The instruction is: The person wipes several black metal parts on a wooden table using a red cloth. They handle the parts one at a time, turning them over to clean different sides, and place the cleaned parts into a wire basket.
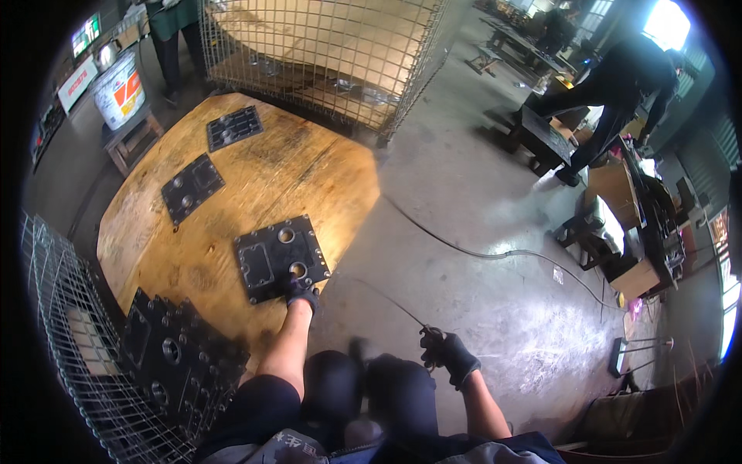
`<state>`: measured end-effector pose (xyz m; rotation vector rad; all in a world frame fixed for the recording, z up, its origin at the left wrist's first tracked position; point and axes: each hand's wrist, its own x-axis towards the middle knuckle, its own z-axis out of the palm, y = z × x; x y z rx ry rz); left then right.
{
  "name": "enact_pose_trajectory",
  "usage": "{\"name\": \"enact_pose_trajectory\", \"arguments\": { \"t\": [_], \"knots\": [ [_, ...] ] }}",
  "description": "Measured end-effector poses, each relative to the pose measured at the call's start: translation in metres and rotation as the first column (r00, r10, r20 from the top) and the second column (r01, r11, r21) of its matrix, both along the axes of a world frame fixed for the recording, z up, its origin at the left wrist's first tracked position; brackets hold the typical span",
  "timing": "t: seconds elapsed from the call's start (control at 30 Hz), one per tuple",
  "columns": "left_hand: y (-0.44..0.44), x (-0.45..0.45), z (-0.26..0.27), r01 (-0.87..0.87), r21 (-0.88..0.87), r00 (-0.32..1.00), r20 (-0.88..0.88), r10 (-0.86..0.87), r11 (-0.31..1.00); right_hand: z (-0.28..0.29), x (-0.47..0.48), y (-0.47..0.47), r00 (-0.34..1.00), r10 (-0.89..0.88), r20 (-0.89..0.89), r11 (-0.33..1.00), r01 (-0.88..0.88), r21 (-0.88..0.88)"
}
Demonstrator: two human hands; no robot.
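On a worn wooden tabletop lies a dark metal plate with two round holes and bolt bosses along its edges. My left hand, in a dark glove, is at the plate's near edge, beside the lower hole; its fingertips are partly hidden. My right hand, also gloved, is closed around the looped handle of a thin metal rod that points up and left over the floor. Two similar plates, one nearer and one farther, lie farther back on the wood. More such plates are stacked at the lower left.
A wire mesh cage stands behind the wood, another at the left. A white bucket sits on a stool. A hose crosses the floor. One person bends over a cluttered bench at the right; another stands at the upper left.
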<state>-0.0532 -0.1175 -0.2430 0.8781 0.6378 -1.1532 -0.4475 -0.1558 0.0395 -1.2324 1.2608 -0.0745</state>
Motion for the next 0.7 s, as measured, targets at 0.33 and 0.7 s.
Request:
{"name": "enact_pose_trajectory", "arguments": {
  "t": [0.33, 0.7],
  "knots": [
    [-0.011, 0.023, 0.143, 0.004, 0.091, 0.993, 0.113, -0.014, 0.996, 0.008, 0.006, -0.003, 0.985, -0.143, 0.098, 0.988, 0.136, 0.078],
    [0.056, 0.113, 0.202, 0.519, 0.443, 0.736, 0.203, -0.646, 0.731, -0.002, 0.023, -0.009, 0.953, 0.127, 0.274, 0.984, -0.155, 0.085]
  ]
}}
